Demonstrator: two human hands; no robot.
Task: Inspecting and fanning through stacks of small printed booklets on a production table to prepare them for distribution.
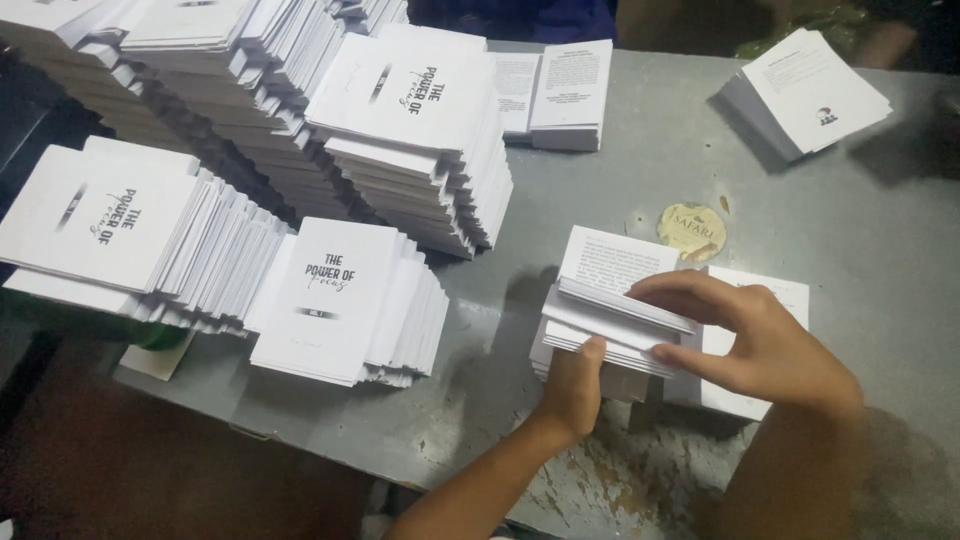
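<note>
I have both hands on a small stack of white booklets (610, 330) that sits on the grey table (860, 240), near its front edge. My left hand (575, 390) grips the stack's near end from below, thumb pressed up against the edges of the booklets and the other fingers tucked out of sight underneath. My right hand (765, 345) comes in from the right side, fingers (680, 290) stretched over the top booklets and thumb along the side, so that the upper few are pinched and lifted a little, fanned apart from the rest. The top cover shows printed text. Just right of the stack, partly under my right hand, lies a flat white sheet or booklet (760, 290).

Just behind the stack a round yellowish sticker (692, 231) lies on the table. At the far right corner a separate pile (805, 95) sits well apart from my hands. To the left stand tall leaning stacks (330, 300) with black titles on white covers: one near the front edge, one further left (110, 220), a taller one (420, 130) behind them. More piles (200, 60) rise at the back left. Two lower piles (560, 95) sit at the back centre. The table's paint is worn and flaking near my wrists.
</note>
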